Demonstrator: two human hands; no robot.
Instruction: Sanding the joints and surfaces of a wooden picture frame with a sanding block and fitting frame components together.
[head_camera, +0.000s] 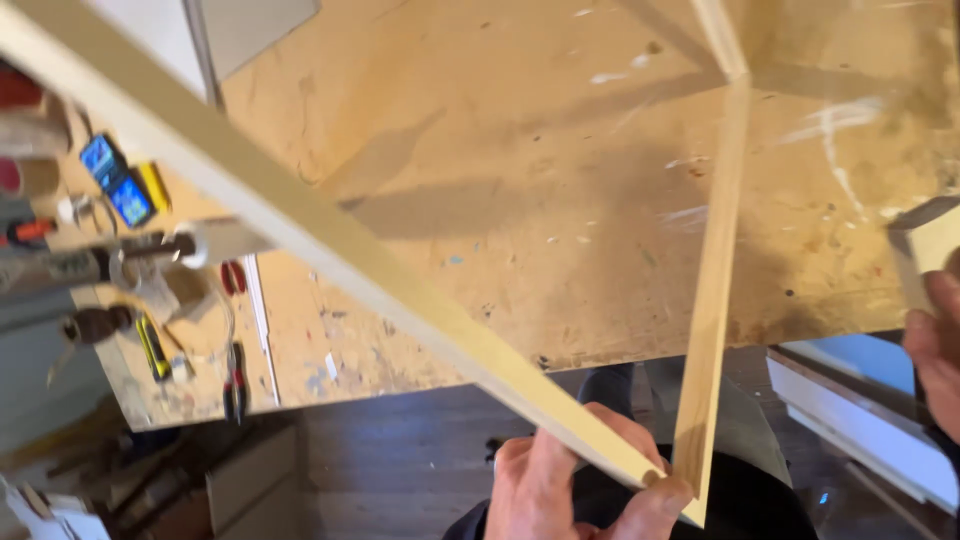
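Observation:
My left hand (575, 480) grips the near corner of a light wooden frame, where two mitred strips meet. One long strip (300, 215) runs from that corner up to the far left. The other strip (715, 290) runs up to a far corner near the top edge. At the right edge, my right hand (935, 345) holds a pale wooden block (930, 245). The frame hangs over a stained plywood workbench (520, 160).
Tools lie on the bench's left side: a blue and yellow device (120, 185), red-handled pliers (235, 375), a yellow-handled tool (152, 347) and a roll of tape (195, 243). Below the bench edge are a dark wooden floor (400, 460) and white boards (860, 420).

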